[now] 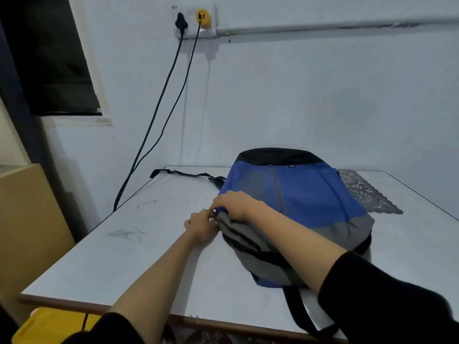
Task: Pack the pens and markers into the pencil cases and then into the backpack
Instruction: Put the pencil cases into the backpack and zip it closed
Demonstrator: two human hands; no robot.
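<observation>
A blue, grey and black backpack (310,194) lies flat on the white table (124,256), right of centre. My left hand (201,225) pinches something small at the backpack's left edge, likely a zipper pull, though my fingers hide it. My right hand (236,204) presses down on the blue fabric just above that spot, gripping the edge of the bag. The two hands touch each other. No pens, markers or pencil cases are in sight.
A dark lace mat (365,192) lies behind the backpack at the right. A black strap (178,173) trails left from the bag, another strap (305,316) hangs over the near edge. Two cables (159,112) drop from a wall socket. A yellow object (49,326) sits below the table.
</observation>
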